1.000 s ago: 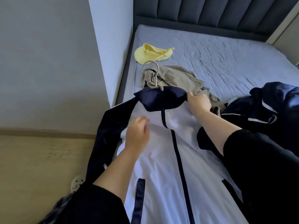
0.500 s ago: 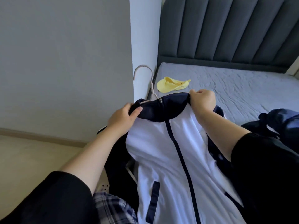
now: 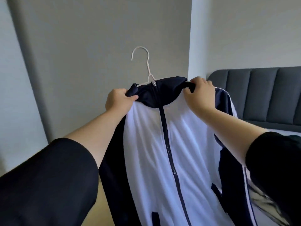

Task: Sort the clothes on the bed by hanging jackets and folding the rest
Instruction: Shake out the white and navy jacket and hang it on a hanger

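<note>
A white jacket [image 3: 146, 144] with a navy collar, navy sleeves and a closed navy zip hangs in the air in front of me. It sits on a white wire hanger [image 3: 147, 67] whose hook rises above the collar. My left hand [image 3: 118, 100] grips the left shoulder by the collar. My right hand [image 3: 199, 93] grips the right shoulder at the collar. The jacket's lower part runs out of view at the bottom.
A grey wall [image 3: 97, 46] stands straight ahead, with a white pillar [image 3: 197, 46] to its right. The dark padded headboard [image 3: 260, 95] and a strip of the bed [image 3: 288, 130] show at the right. Wooden floor [image 3: 104, 209] lies below left.
Both hands lifted the jacket on its hanger up off the bed. The left hand moved from the chest to the left shoulder. The view swung up, away from the bed.
</note>
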The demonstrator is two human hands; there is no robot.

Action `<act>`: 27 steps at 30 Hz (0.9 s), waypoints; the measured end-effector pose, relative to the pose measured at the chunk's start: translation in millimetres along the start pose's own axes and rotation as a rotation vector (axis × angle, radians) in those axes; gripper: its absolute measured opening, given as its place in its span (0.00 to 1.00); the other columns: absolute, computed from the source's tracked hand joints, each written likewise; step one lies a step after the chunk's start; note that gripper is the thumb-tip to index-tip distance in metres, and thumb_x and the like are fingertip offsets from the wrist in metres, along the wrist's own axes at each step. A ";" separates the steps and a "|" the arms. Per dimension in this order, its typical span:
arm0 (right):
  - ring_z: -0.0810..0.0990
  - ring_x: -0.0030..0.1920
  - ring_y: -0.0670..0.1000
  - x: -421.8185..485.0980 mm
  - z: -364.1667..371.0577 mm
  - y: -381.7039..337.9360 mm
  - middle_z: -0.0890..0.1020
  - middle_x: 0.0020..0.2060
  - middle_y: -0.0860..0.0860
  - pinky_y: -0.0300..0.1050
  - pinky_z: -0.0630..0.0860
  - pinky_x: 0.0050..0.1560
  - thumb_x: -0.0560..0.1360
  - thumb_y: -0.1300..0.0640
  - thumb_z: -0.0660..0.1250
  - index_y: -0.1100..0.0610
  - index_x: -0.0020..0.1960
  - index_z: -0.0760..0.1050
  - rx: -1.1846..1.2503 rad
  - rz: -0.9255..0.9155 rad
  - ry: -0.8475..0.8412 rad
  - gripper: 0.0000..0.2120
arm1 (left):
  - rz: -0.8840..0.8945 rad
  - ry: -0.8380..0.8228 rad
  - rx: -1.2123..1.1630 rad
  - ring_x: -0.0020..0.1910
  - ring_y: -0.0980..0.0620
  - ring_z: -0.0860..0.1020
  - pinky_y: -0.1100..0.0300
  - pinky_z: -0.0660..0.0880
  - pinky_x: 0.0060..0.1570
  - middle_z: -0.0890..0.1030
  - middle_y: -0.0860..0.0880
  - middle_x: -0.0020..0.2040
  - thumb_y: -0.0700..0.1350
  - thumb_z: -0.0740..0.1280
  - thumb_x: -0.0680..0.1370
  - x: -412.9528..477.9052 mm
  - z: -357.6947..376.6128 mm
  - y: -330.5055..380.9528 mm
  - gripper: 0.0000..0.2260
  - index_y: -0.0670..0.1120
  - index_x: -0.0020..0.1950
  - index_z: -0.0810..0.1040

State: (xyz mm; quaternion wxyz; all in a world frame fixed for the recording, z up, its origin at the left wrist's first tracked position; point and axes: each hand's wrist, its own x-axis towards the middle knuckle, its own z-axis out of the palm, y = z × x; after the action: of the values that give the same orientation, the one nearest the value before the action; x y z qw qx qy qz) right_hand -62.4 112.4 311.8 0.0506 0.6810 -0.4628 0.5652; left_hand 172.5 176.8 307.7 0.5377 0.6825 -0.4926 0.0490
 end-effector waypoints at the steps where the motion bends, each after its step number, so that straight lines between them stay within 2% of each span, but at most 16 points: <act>1: 0.71 0.54 0.58 7.4 -2.4 -13.8 0.78 0.53 0.55 0.49 0.64 0.57 0.73 0.56 0.60 0.58 0.57 0.73 -0.024 -0.072 -0.003 0.14 | 0.023 0.049 -0.001 0.27 0.50 0.65 0.59 0.59 0.29 0.66 0.51 0.25 0.49 0.73 0.70 9.2 -18.3 8.2 0.21 0.45 0.27 0.64; 3: 0.70 0.59 0.59 16.9 -9.3 -40.4 0.75 0.59 0.56 0.50 0.62 0.64 0.73 0.57 0.62 0.58 0.65 0.69 -0.009 -0.167 0.023 0.20 | 0.065 0.087 -0.011 0.26 0.51 0.65 0.59 0.60 0.29 0.66 0.52 0.25 0.49 0.74 0.69 21.8 -49.6 23.2 0.20 0.45 0.28 0.65; 5: 0.70 0.60 0.60 14.8 -14.1 -64.4 0.74 0.60 0.57 0.50 0.62 0.65 0.71 0.61 0.63 0.59 0.67 0.68 0.035 -0.287 0.046 0.24 | 0.064 -0.013 -0.056 0.28 0.52 0.68 0.60 0.63 0.31 0.71 0.51 0.28 0.48 0.76 0.67 24.6 -70.5 30.6 0.14 0.43 0.31 0.73; 7: 0.71 0.57 0.61 4.4 -10.8 -80.2 0.75 0.56 0.58 0.47 0.63 0.61 0.67 0.66 0.63 0.61 0.64 0.72 0.030 -0.401 0.011 0.24 | 0.004 -0.167 -0.139 0.32 0.50 0.74 0.60 0.69 0.35 0.77 0.48 0.33 0.46 0.77 0.66 19.4 -83.2 28.8 0.13 0.39 0.40 0.80; 10: 0.72 0.53 0.60 -15.6 -1.5 -88.6 0.77 0.52 0.57 0.47 0.65 0.57 0.67 0.68 0.63 0.62 0.58 0.76 0.042 -0.398 -0.048 0.20 | -0.124 -0.287 -0.225 0.36 0.49 0.81 0.59 0.76 0.40 0.84 0.46 0.38 0.45 0.78 0.65 7.6 -93.4 12.7 0.12 0.39 0.43 0.83; 13: 0.73 0.50 0.57 -35.9 9.8 -92.3 0.79 0.46 0.53 0.47 0.67 0.53 0.71 0.61 0.65 0.60 0.51 0.77 -0.011 -0.459 -0.153 0.09 | -0.202 -0.268 -0.336 0.41 0.49 0.82 0.57 0.76 0.45 0.85 0.47 0.42 0.53 0.77 0.67 2.4 -98.3 -0.4 0.15 0.42 0.44 0.84; 16: 0.73 0.51 0.53 -57.2 25.5 -105.0 0.79 0.46 0.48 0.44 0.62 0.52 0.75 0.56 0.64 0.56 0.51 0.77 -0.105 -0.556 -0.284 0.07 | -0.270 -0.244 -0.411 0.44 0.52 0.82 0.59 0.75 0.43 0.84 0.50 0.44 0.61 0.71 0.69 1.1 -102.7 -5.9 0.17 0.49 0.47 0.83; 19: 0.75 0.47 0.55 -70.2 33.7 -125.5 0.76 0.39 0.49 0.47 0.60 0.46 0.76 0.60 0.61 0.57 0.43 0.76 -0.154 -0.567 -0.335 0.07 | -0.314 -0.244 -0.379 0.42 0.52 0.83 0.61 0.75 0.41 0.85 0.49 0.45 0.57 0.72 0.70 -2.2 -106.7 -15.4 0.15 0.48 0.49 0.83; 22: 0.73 0.34 0.58 -88.3 31.4 -136.9 0.74 0.30 0.54 0.50 0.66 0.39 0.70 0.67 0.63 0.61 0.33 0.74 0.039 -0.615 -0.185 0.08 | -0.344 -0.186 -0.350 0.48 0.49 0.82 0.57 0.76 0.52 0.84 0.47 0.49 0.53 0.76 0.68 -3.0 -111.9 -31.5 0.17 0.44 0.51 0.83; 23: 0.71 0.31 0.57 -97.4 31.9 -137.5 0.73 0.29 0.54 0.49 0.67 0.36 0.68 0.68 0.64 0.61 0.31 0.72 0.040 -0.665 -0.221 0.08 | -0.342 -0.162 -0.343 0.50 0.48 0.81 0.56 0.76 0.55 0.83 0.47 0.50 0.52 0.77 0.67 -3.5 -114.0 -37.0 0.17 0.43 0.51 0.83; 24: 0.71 0.31 0.58 -108.1 35.0 -138.2 0.73 0.29 0.54 0.49 0.67 0.37 0.69 0.68 0.65 0.61 0.32 0.70 -0.016 -0.740 -0.341 0.09 | -0.334 -0.145 -0.335 0.51 0.48 0.81 0.57 0.76 0.55 0.83 0.47 0.50 0.51 0.77 0.67 -4.3 -115.6 -41.8 0.17 0.42 0.50 0.83; 26: 0.70 0.35 0.58 -123.1 38.5 -134.4 0.72 0.32 0.53 0.46 0.63 0.41 0.76 0.61 0.64 0.60 0.35 0.70 -0.074 -0.780 -0.631 0.11 | -0.307 -0.148 -0.289 0.47 0.49 0.81 0.59 0.75 0.48 0.83 0.47 0.46 0.49 0.78 0.66 -8.4 -115.6 -50.1 0.16 0.40 0.47 0.82; 27: 0.70 0.36 0.56 -123.3 37.9 -131.7 0.73 0.33 0.52 0.44 0.63 0.42 0.77 0.58 0.63 0.60 0.36 0.72 0.010 -0.736 -0.677 0.13 | -0.289 -0.159 -0.258 0.43 0.49 0.81 0.60 0.73 0.44 0.83 0.48 0.43 0.48 0.78 0.66 -11.5 -115.1 -53.1 0.15 0.39 0.45 0.82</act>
State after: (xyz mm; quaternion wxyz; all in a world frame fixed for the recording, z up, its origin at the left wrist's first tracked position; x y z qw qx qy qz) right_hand 63.9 235.2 257.5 0.0904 0.9446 -0.1797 0.2594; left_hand 258.4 270.6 312.4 0.5813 0.6733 -0.4329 -0.1461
